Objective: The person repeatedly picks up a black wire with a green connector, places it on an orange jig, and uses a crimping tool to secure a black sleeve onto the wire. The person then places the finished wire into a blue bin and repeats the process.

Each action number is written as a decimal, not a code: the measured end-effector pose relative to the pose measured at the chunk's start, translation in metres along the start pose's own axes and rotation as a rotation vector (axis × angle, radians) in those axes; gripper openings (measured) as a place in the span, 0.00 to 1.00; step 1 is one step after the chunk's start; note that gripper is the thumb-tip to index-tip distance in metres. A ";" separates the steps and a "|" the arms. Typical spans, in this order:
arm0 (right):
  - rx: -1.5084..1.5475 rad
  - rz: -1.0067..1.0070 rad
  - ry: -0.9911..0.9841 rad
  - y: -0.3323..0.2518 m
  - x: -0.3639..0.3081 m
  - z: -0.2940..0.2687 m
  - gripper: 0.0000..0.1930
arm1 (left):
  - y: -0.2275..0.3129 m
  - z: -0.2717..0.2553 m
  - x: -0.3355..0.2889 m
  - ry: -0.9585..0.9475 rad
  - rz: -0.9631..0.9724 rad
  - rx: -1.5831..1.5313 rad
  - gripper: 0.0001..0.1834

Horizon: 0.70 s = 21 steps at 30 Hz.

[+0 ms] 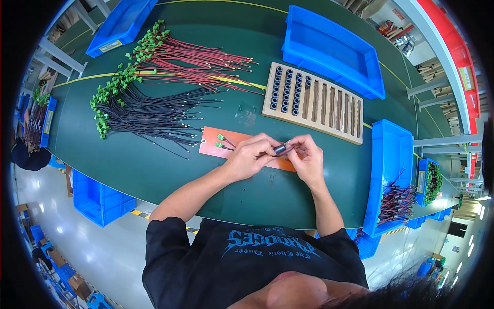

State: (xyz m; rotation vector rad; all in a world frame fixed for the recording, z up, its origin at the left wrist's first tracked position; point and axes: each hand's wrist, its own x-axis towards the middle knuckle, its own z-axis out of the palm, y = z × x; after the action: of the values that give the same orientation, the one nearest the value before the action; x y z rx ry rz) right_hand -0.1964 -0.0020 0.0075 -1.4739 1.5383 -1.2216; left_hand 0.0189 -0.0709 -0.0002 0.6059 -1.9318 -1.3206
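Note:
Over an orange board (211,141) on the green table, my two hands meet at a small black ferrite core (279,149). My left hand (249,156) is closed, its fingertips against the core's left side. Fingers pinched, my right hand (307,156) grips thin wire (295,149) at the core's other end. Two green connectors (221,137) lie on the board's left part, their short leads running under my left hand. How the wire passes through the core is hidden by my fingers.
Red wires (200,62) and black wires (154,116) with green connectors spread at left. A slotted wooden rack (314,116) holds several black cores. Behind it stands a blue tray (334,56); another blue bin (386,139) at right holds wired pieces (396,203).

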 end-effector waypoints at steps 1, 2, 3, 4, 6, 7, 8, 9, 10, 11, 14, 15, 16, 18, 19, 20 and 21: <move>-0.039 -0.026 -0.007 0.002 -0.001 0.000 0.07 | 0.002 0.000 0.000 -0.011 -0.009 -0.016 0.04; -0.079 -0.051 -0.014 0.001 0.000 0.000 0.07 | 0.008 0.000 0.000 -0.021 -0.018 -0.032 0.04; -0.075 -0.027 -0.008 -0.001 -0.001 0.001 0.07 | 0.013 -0.001 0.001 -0.032 -0.027 -0.048 0.05; -0.071 -0.003 -0.002 -0.004 -0.001 0.001 0.07 | 0.014 -0.002 0.001 -0.039 -0.066 -0.118 0.05; -0.035 0.057 0.000 -0.008 0.000 0.001 0.07 | 0.014 -0.006 0.002 -0.050 -0.142 -0.259 0.06; -0.002 0.094 -0.004 -0.009 0.001 0.001 0.07 | 0.010 -0.007 0.002 -0.047 -0.080 -0.213 0.05; 0.029 0.130 -0.008 -0.009 0.002 0.001 0.07 | 0.005 -0.009 0.004 -0.044 -0.018 -0.168 0.05; 0.083 0.109 -0.010 -0.006 0.002 0.000 0.07 | 0.002 -0.009 0.004 -0.041 0.043 -0.123 0.05; 0.137 0.087 -0.013 -0.002 0.002 -0.001 0.06 | -0.001 -0.008 0.004 -0.037 0.029 -0.134 0.05; 0.193 0.066 -0.017 -0.002 0.003 -0.001 0.05 | -0.003 -0.008 0.003 -0.031 0.012 -0.144 0.06; 0.293 0.026 -0.072 -0.005 0.003 -0.004 0.08 | -0.005 -0.009 0.004 -0.036 -0.020 -0.185 0.06; 0.313 0.037 -0.077 -0.003 0.003 -0.004 0.08 | -0.006 -0.009 0.004 -0.042 -0.026 -0.201 0.06; 0.333 0.048 -0.082 0.001 0.002 -0.004 0.08 | -0.005 -0.008 0.004 -0.037 -0.034 -0.203 0.06; 0.338 0.048 -0.068 0.006 0.001 -0.002 0.08 | -0.004 -0.007 0.003 -0.027 -0.050 -0.207 0.06; 0.324 0.038 -0.049 0.008 -0.001 -0.001 0.08 | -0.005 -0.005 0.002 -0.036 -0.034 -0.200 0.06; 0.311 0.027 -0.032 0.008 -0.002 0.001 0.08 | -0.006 -0.003 0.002 -0.043 -0.020 -0.191 0.06; 0.292 0.022 -0.029 0.008 -0.003 0.002 0.09 | -0.007 -0.003 0.001 -0.051 -0.006 -0.182 0.06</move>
State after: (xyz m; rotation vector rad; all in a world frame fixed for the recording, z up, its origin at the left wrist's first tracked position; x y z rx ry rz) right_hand -0.1969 -0.0002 -0.0011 -1.2743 1.2906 -1.3416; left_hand 0.0199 -0.0759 -0.0057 0.4931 -1.8254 -1.5086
